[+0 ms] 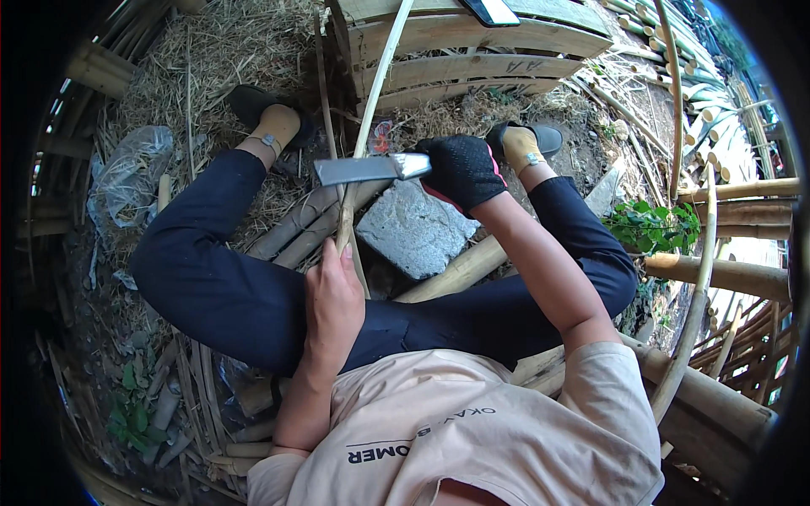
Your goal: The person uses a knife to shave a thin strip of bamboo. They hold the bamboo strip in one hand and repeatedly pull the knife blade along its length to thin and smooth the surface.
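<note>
My bare left hand [335, 291] is closed round the lower end of a long, thin bamboo strip [371, 114], which slants up and away past the crate. A black glove with pink edging covers my right hand [464, 171]. It is closed on a knife [354, 170] with a short, broad metal blade and a bright metal collar; the glove hides the handle. The blade points left and lies across the strip, a little above my left hand. Whether it touches the strip, I cannot tell. Below the knife, a rough grey stone block [415, 228] sits between my legs.
A slatted wooden crate [472, 67] stands ahead, with a phone [491, 11] on top. Bamboo poles [460, 271] lie beside the stone. More poles [717, 126] are stacked at the far right. Clear plastic [135, 177] lies on straw at left. Green leaves [654, 226] grow at right.
</note>
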{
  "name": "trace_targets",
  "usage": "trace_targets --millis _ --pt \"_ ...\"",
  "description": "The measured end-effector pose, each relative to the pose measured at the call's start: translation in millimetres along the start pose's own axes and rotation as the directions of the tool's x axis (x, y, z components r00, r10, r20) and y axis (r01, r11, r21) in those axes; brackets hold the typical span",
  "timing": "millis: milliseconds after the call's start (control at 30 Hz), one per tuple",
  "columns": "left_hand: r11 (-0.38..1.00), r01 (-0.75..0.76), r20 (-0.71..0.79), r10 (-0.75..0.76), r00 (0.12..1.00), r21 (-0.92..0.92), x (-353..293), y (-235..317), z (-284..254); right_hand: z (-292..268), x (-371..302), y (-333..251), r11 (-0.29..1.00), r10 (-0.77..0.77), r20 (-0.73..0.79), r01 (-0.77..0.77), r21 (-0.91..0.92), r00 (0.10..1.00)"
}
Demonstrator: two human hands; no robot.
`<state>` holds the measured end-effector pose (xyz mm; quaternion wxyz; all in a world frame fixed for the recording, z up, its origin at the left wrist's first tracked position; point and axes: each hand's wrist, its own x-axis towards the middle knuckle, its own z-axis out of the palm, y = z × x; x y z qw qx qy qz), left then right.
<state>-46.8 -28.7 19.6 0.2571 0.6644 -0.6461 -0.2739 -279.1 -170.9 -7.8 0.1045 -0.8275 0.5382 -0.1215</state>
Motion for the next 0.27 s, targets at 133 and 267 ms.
trace_targets --millis 133,267 --pt "0.997 0.078 0.018 -0.078 0.997 0.003 -7 2 1 -13 20 40 0.971 0.211 -0.126 -0.223 -0.086 0.969" --pt "0.988 0.147 0.14 -0.14 0.98 -0.039 -4 -7 -1 -23 12 36 0.982 0.161 -0.072 -0.167 -0.086 0.984"
